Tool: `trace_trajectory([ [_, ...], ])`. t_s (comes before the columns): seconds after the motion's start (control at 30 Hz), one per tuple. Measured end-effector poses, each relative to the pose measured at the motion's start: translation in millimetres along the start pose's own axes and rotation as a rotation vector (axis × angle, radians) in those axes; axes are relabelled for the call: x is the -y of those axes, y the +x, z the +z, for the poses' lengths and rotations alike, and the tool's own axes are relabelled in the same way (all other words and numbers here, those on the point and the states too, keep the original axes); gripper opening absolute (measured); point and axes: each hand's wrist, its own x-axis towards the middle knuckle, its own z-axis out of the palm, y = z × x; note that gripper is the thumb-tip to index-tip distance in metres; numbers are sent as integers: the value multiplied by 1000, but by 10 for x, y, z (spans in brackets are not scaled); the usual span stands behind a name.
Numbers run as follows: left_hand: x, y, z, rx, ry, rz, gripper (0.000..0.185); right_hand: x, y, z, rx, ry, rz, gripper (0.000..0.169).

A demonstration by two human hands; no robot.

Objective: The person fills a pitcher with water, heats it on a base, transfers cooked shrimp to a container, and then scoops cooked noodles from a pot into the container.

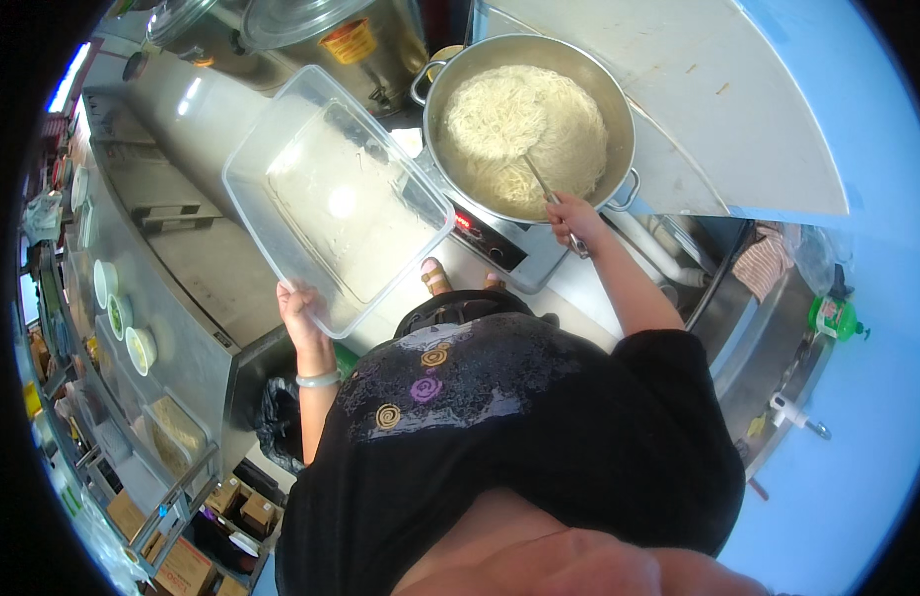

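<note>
My left hand (302,307) grips the near left corner of a clear plastic storage box (333,246), which is tilted and has nothing but some wet marks in it. My right hand (575,222) is closed around the metal handle of a ladle or skimmer (536,176). The tool's head is hidden among pale noodles (497,112) heaped in a large two-handled steel pot (622,104). Cloudy liquid shows around the noodles. Beneath the pot is an induction cooker (493,242) with a lit red display.
Large lidded steel pots (355,59) stand beyond the box. On the left, a steel counter (195,328) carries several small bowls (140,350). A sink (765,328), a striped cloth (761,261) and a green soap bottle (832,316) are at the right. A black-bagged bin (277,417) stands near my left arm.
</note>
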Motion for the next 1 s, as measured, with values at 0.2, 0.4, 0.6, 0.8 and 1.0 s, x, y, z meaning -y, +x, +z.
trace_trajectory([
  [0.2, -11, 96, 58, 38, 9, -22, 22, 79, -424, 42, -55, 96, -30, 26],
  [0.4, -43, 192, 147, 75, 33, -8, 21, 203, -815, 17, -70, 139, -51, 40],
  [0.6, -71, 276, 90, 87, 65, -7, 21, 364, -1198, 58, -100, 178, -38, 29],
  [0.8, -83, 339, 22, 69, 49, 0, 19, 497, -1579, 187, -131, 224, -135, 25],
  [1.0, -118, 352, -19, 93, 56, 11, 18, 606, -1781, 245, -117, 252, -217, 27],
])
